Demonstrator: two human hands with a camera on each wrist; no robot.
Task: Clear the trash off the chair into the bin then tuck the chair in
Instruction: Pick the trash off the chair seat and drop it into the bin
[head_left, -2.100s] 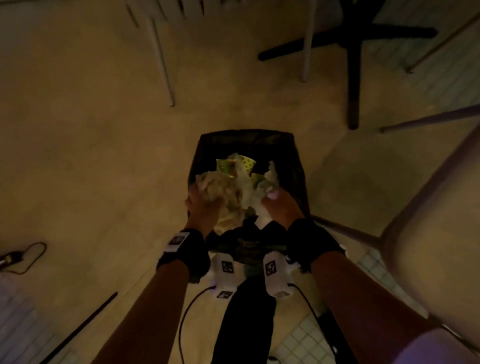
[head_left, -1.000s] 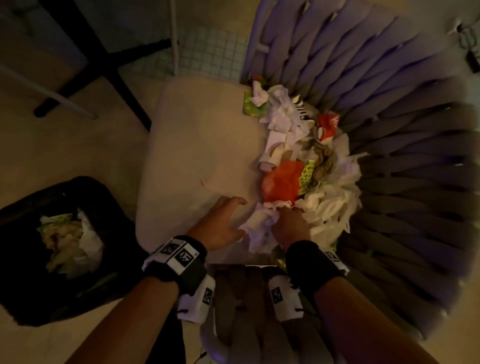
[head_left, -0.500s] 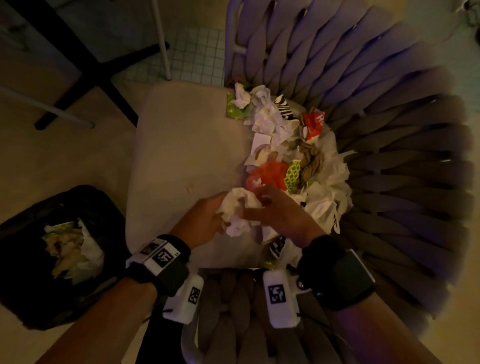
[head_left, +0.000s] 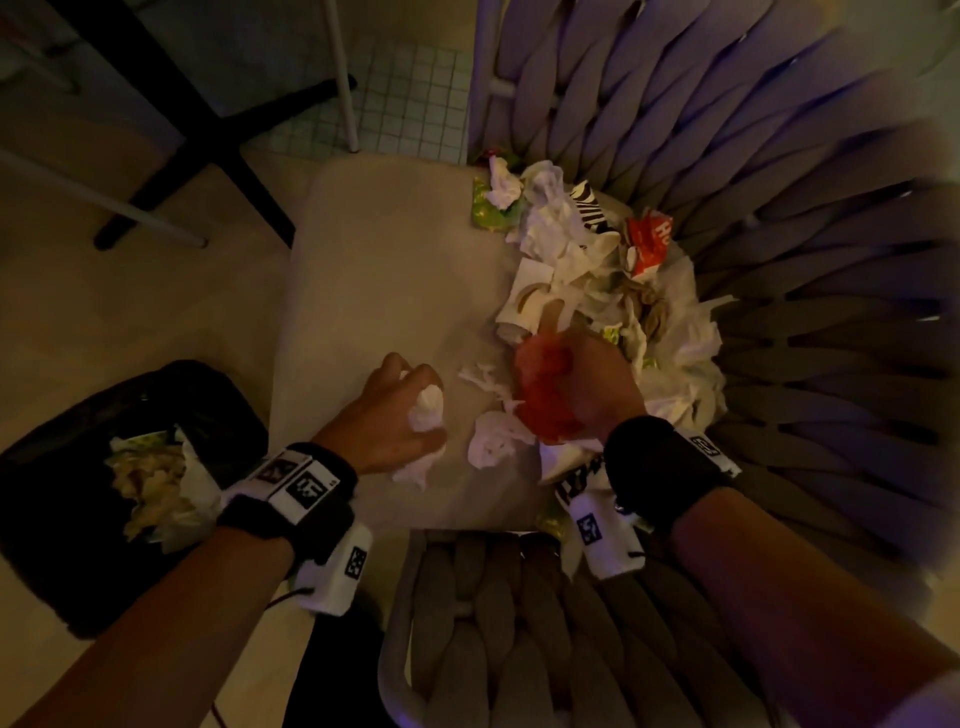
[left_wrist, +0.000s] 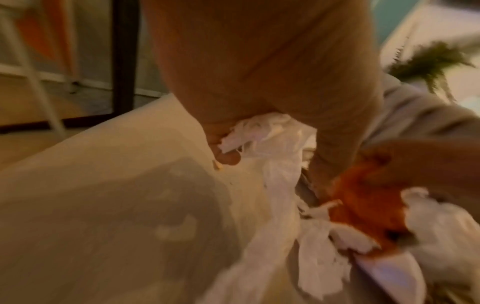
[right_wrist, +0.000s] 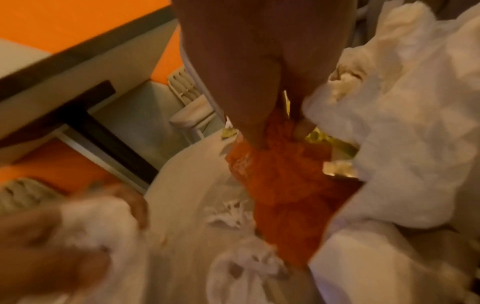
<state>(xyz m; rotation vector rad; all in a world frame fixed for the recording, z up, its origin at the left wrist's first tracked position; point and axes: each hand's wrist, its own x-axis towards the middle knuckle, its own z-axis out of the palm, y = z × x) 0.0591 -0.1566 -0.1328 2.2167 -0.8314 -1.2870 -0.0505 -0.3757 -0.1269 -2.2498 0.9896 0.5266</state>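
Observation:
A pile of crumpled trash (head_left: 597, 270) covers the right side of the chair's beige seat cushion (head_left: 384, 291), against the woven backrest (head_left: 779, 208). My left hand (head_left: 400, 415) grips a wad of white tissue (head_left: 428, 410) (left_wrist: 270, 144) over the cushion. My right hand (head_left: 582, 389) holds a crumpled orange wrapper (head_left: 545, 395) (right_wrist: 283, 189) at the near edge of the pile. Loose white scraps (head_left: 493, 441) lie between the hands. The black bin (head_left: 78, 467), holding paper trash, stands on the floor to the left.
A black table base (head_left: 208, 130) and thin white chair legs (head_left: 343, 78) stand on the floor beyond the seat. The woven armrest (head_left: 493, 623) is just below my wrists. A pale tiled patch of floor (head_left: 410, 104) lies behind the chair.
The hands have left the bin and come to the chair. Since half a second ago they have separated: the left drew a tissue wad leftward, the right took hold of the orange wrapper.

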